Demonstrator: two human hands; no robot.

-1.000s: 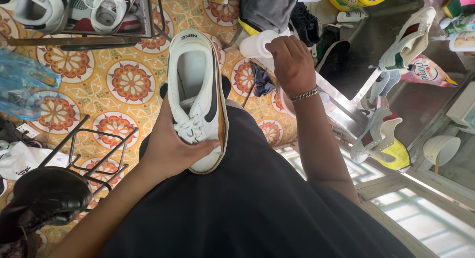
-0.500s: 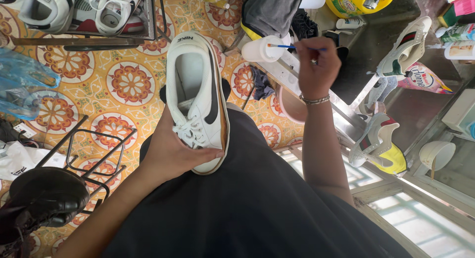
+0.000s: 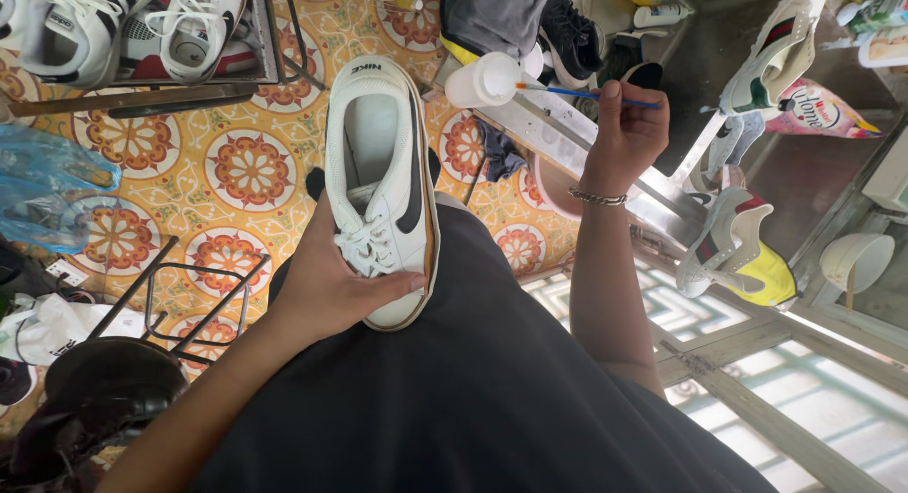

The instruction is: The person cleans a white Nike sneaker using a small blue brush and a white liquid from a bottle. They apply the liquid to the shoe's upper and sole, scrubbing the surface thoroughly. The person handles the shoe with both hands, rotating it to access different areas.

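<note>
Firmly, left hand (image 3: 326,290) clasps sneaker (image 3: 383,185); right hand (image 3: 626,124) pinches brush (image 3: 577,93).

White, black-swooshed shoe (image 3: 383,171); blue-handled brush (image 3: 586,94)

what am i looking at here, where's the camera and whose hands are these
The camera sits on a person's head and looks down over their lap, so both arms belong to the wearer. The left hand holds a white shoe with a black stripe, resting on the knee. The right hand holds a thin blue brush, its tip at a small white cup. Below is a floor of orange flower tiles, with more shoes on a rack at top left and a striped pair at right.
</note>
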